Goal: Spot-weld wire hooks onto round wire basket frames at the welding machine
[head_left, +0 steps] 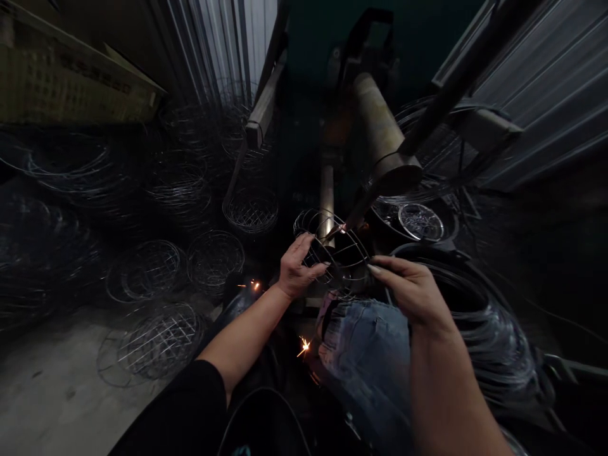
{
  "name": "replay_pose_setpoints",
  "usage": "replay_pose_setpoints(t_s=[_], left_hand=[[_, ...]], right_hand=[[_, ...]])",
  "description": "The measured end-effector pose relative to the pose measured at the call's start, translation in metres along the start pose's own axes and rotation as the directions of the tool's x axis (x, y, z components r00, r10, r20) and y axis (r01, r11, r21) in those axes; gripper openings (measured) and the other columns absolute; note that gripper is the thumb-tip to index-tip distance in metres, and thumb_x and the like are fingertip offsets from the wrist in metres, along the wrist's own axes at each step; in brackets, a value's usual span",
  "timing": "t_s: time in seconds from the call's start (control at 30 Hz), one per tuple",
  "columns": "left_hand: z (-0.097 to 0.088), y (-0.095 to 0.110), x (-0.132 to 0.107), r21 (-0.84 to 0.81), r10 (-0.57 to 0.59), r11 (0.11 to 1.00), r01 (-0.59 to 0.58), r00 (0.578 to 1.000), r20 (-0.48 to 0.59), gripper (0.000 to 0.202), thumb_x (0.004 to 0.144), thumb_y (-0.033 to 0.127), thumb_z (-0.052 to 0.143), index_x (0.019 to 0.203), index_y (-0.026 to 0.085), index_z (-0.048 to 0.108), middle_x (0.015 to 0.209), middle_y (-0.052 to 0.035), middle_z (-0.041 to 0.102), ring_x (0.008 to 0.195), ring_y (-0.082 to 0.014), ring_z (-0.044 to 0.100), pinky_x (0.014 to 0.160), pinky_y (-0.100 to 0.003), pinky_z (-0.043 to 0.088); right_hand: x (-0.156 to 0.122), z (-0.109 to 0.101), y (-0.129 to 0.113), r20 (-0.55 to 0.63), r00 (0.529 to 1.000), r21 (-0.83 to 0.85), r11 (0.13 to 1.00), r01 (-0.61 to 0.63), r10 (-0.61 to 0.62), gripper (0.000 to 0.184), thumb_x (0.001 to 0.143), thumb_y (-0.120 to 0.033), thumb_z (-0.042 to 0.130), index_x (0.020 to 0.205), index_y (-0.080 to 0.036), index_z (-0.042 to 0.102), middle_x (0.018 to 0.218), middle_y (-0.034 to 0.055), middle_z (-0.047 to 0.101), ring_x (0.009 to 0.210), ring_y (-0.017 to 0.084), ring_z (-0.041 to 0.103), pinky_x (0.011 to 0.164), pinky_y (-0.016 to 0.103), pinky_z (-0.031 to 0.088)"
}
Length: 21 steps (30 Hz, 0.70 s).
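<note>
A round wire basket (360, 242) is held up in front of me, against the electrode tips of what looks like a spot welder. My left hand (299, 266) grips its left side, thumb and fingers closed on the wires. On the right, my right hand (413, 285) pinches the basket's edge between thumb and fingertips. The welder's lower metal rod (327, 190) reaches into the wire frame. Its thick upper cylinder (382, 123) hangs above, with a small glow at the tip by the wires. Orange sparks (304, 346) fly below, near my knees.
Wire baskets lie in stacks to the left, one basket (161, 339) on the concrete floor (42, 386). At the right stand a bundle of wire rings (503, 354) and a round container (451, 235) with a wire piece inside. A yellow crate (71, 88) sits upper left.
</note>
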<state>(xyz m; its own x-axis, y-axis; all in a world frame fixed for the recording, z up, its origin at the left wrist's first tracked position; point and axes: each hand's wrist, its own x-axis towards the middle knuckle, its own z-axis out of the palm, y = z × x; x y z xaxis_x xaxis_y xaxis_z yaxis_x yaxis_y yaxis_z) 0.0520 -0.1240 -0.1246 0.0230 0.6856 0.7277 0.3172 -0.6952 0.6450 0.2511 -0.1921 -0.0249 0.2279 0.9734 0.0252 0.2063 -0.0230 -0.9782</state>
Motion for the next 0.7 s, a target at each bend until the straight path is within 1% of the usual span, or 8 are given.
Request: replay_pose_setpoints(t_s=[0.07, 0.13, 0.23, 0.3, 0.47, 0.57, 0.7], left_hand=[[0.0, -0.001, 0.0, -0.013, -0.028, 1.0, 0.027, 0.999, -0.025, 0.061, 0.068, 0.034, 0.078, 0.123, 0.015, 0.058, 0.119, -0.0138, 0.063, 0.112, -0.0259, 0.059, 0.099, -0.041, 0.048], [0.0, -0.003, 0.001, -0.014, -0.07, 0.997, 0.069, 0.997, -0.041, 0.062, 0.066, 0.034, 0.079, 0.122, 0.015, 0.059, 0.118, -0.0132, 0.063, 0.111, -0.0262, 0.059, 0.099, -0.041, 0.048], [0.0, -0.005, 0.005, -0.034, -0.115, 0.993, 0.114, 0.992, -0.056, 0.065, 0.063, 0.035, 0.081, 0.121, 0.015, 0.06, 0.116, -0.0121, 0.064, 0.11, -0.0267, 0.06, 0.099, -0.041, 0.048], [0.001, -0.006, 0.007, -0.044, -0.115, 0.993, 0.113, 0.991, -0.066, 0.065, 0.063, 0.036, 0.082, 0.121, 0.015, 0.06, 0.116, -0.012, 0.064, 0.11, -0.0266, 0.06, 0.098, -0.04, 0.048], [0.001, -0.008, 0.009, -0.018, -0.083, 0.996, 0.082, 0.992, -0.093, 0.065, 0.064, 0.038, 0.081, 0.121, 0.014, 0.06, 0.115, -0.0122, 0.065, 0.111, -0.0269, 0.059, 0.099, -0.041, 0.047], [0.0, -0.009, 0.009, -0.005, -0.096, 0.995, 0.096, 0.993, -0.076, 0.065, 0.065, 0.041, 0.08, 0.121, 0.015, 0.06, 0.115, -0.0119, 0.065, 0.111, -0.0269, 0.059, 0.1, -0.041, 0.047], [0.001, -0.006, 0.007, 0.01, -0.107, 0.994, 0.108, 0.992, -0.066, 0.064, 0.064, 0.037, 0.081, 0.12, 0.015, 0.06, 0.116, -0.012, 0.064, 0.111, -0.0266, 0.059, 0.1, -0.041, 0.047]], right_hand=[[0.0, 0.0, 0.005, 0.009, 0.999, -0.018, 0.999, 0.044, -0.044, 0.026, 0.066, -0.038, 0.079, 0.084, -0.019, 0.076, 0.08, 0.005, 0.072, 0.074, 0.021, 0.064, 0.068, 0.032, 0.051], [0.003, 0.004, 0.007, -0.009, 0.997, -0.025, 0.997, 0.072, -0.072, 0.024, 0.069, -0.036, 0.078, 0.086, -0.02, 0.076, 0.079, 0.0041, 0.071, 0.072, 0.019, 0.063, 0.066, 0.031, 0.049], [0.012, 0.013, 0.004, -0.021, 0.998, -0.016, 0.998, 0.053, -0.054, 0.026, 0.07, -0.036, 0.077, 0.089, -0.019, 0.075, 0.077, 0.0041, 0.071, 0.068, 0.019, 0.063, 0.061, 0.029, 0.048], [0.018, 0.017, 0.003, -0.034, 0.998, -0.011, 0.999, 0.047, -0.048, 0.026, 0.069, -0.036, 0.077, 0.089, -0.019, 0.075, 0.077, 0.0043, 0.071, 0.069, 0.019, 0.063, 0.061, 0.029, 0.049], [0.024, 0.018, 0.005, -0.074, 0.993, -0.04, 0.995, 0.093, -0.096, 0.026, 0.067, -0.036, 0.077, 0.086, -0.018, 0.075, 0.079, 0.0043, 0.071, 0.073, 0.02, 0.064, 0.067, 0.031, 0.049], [0.023, 0.018, 0.005, -0.079, 0.993, -0.041, 0.996, 0.08, -0.083, 0.026, 0.067, -0.037, 0.077, 0.085, -0.018, 0.075, 0.078, 0.0043, 0.071, 0.072, 0.02, 0.064, 0.065, 0.03, 0.049], [0.022, 0.019, -0.001, -0.082, 0.995, -0.028, 0.998, 0.058, -0.06, 0.025, 0.064, -0.035, 0.079, 0.083, -0.018, 0.075, 0.074, 0.0038, 0.07, 0.068, 0.018, 0.062, 0.061, 0.029, 0.048]])
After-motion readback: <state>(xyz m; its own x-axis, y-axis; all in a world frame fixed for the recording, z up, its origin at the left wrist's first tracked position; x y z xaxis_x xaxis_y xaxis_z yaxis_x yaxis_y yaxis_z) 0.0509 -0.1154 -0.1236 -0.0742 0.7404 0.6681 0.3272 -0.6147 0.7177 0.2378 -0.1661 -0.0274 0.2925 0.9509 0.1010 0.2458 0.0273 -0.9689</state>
